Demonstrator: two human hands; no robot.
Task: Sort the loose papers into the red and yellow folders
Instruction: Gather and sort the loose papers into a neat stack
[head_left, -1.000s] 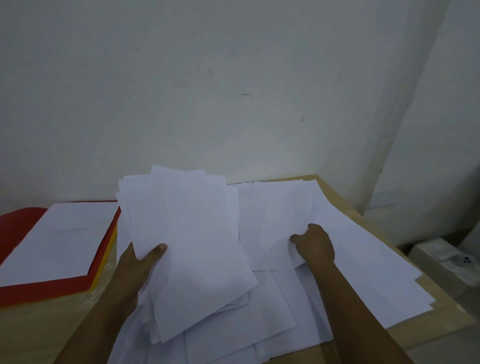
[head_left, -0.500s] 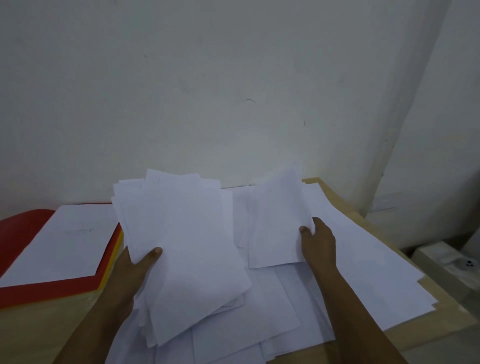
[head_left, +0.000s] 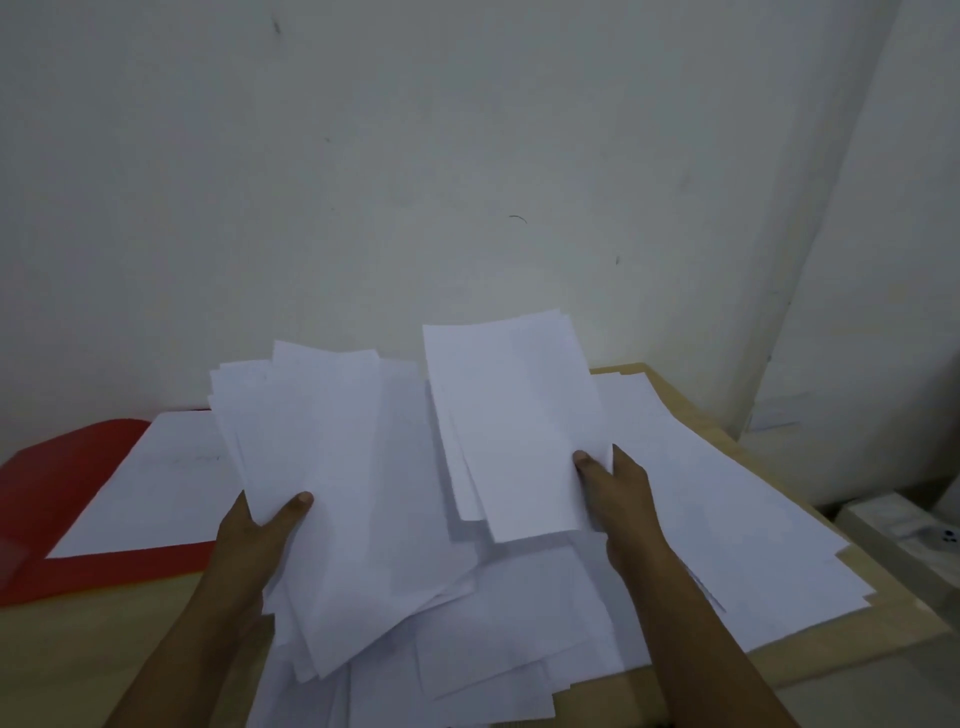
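Loose papers (head_left: 519, 649) spread on table (head_left: 78, 649) under both hands. L hand (head_left: 254, 540) grips paper stack (head_left: 322, 467), thumb on top. R hand (head_left: 621, 493) pinches lifted sheets (head_left: 509, 415), thumb in front. Red folder (head_left: 62, 493) w/ sheet left of L fingers.

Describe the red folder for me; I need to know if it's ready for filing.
The red folder lies flat at the table's left side, partly cut off by the frame edge. It looks like thin, smooth card or plastic with a rounded far corner. A white sheet rests on it, leaving red showing along the left and near edges. A thin yellow edge peeks from beneath its near side. Neither hand touches it.
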